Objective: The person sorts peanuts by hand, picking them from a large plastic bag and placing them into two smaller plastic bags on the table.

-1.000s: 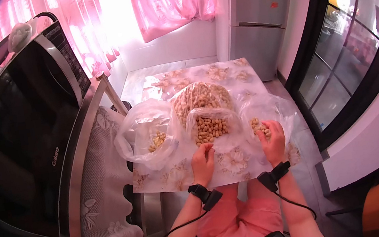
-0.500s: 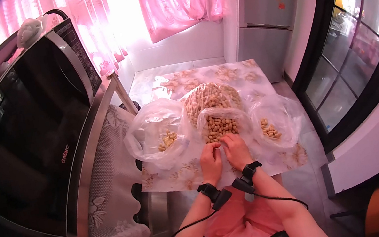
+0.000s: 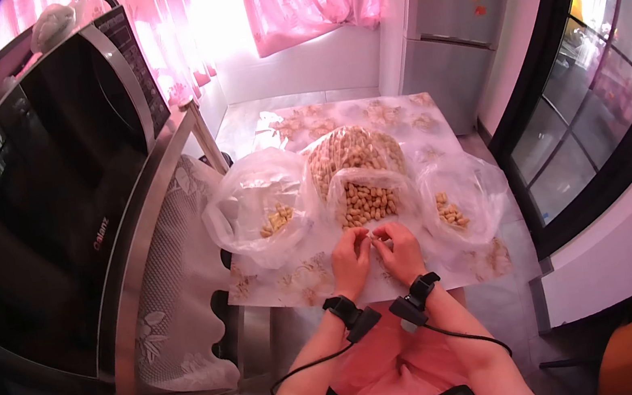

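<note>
Your left hand point(image 3: 351, 262) and right hand point(image 3: 398, 252) meet just short of the peanuts point(image 3: 369, 200), thumbs and fingers drawn together, likely so both can work one small piece. Can't tell if either grip is closed on anything; fingertips too small to read. Peanuts at your hands' 12 o'clock, in the big bag point(image 3: 354, 148), mouth toward you, probably for reach. Left bag point(image 3: 224, 211) at 10, right bag point(image 3: 484, 182) at 2, both spread open on the surface point(image 3: 300, 281), seemingly to keep their small heaps separate.
</note>
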Tool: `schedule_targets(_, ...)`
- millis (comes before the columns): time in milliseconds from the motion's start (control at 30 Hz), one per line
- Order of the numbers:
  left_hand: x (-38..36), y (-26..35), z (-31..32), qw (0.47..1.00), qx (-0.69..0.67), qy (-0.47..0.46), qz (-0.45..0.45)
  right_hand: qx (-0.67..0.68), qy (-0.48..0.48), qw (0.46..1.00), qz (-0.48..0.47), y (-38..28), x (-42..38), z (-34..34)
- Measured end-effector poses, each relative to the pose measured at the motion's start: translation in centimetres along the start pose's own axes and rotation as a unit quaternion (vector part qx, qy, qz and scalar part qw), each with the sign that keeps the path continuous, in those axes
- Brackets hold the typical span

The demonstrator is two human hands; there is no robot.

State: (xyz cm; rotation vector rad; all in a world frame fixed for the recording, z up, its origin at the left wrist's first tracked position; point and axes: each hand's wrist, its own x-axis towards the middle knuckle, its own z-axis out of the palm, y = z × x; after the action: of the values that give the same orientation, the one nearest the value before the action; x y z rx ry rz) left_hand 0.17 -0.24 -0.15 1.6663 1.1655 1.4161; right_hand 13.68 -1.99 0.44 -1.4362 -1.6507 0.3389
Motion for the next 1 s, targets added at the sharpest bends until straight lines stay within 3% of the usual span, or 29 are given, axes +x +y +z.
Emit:
schedule_targets(233, -0.14, -0.7, -0.07, 0.996, 0.065, -0.04, 0.035, 0.157, 0.077, 0.982, 0.072, 0.06, -1.38, -0.15)
schedule_targets(367, 0.0, -0.33, 0.1, 0.996, 0.052, -0.031, 0.062, 0.136, 0.064, 0.985, 0.084, 0.33, -1.44, -0.22)
schedule_targets(467, 0.03, -0.07, 0.05, 0.997, 0.052, -0.038, 0.032, 0.103, 0.053, 0.993, 0.032, 0.55, -1.41, -0.23)
schedule_targets(533, 0.02, -0.28, -0.14, 0.993, 0.09, -0.049, 0.06, 0.085, 0.043, 0.995, 0.026, 0.35, -1.44, -0.33)
schedule_targets(1000, 0.2, -0.13, -0.04, 0.993, 0.095, -0.038, 0.059, 0.165, 0.035, 0.984, 0.059, 0.22, -1.36, -0.29)
